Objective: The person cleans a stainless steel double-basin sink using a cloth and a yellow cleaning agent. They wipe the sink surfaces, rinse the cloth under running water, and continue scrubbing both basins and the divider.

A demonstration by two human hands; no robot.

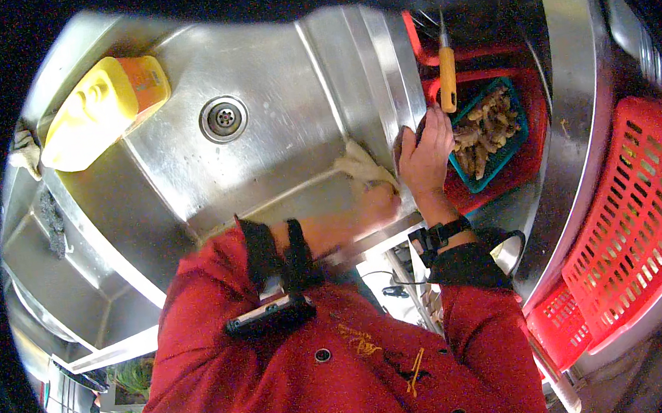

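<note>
My left hand [379, 199], blurred, is closed on a pale cloth [362, 163] against the near right corner of a stainless steel sink basin [272, 92]. My right hand [428, 148] lies flat on the sink's right rim, thumb apart from the other fingers, with nothing seen in it. Just right of it, a teal basket [486, 173] of brownish pieces of food, perhaps ginger or meat, sits in a red plastic tub [534, 145]. A tool with an orange-yellow handle [447, 79] lies above my right fingertips; its far end is not clear.
A yellow plastic jug [92, 116] lies at the basin's far left, beyond the round drain [224, 119]. Farther left are a grey rag [25, 153], a dark scouring pad [53, 224] and another basin [68, 273]. A red perforated basket [632, 225] stands at the right.
</note>
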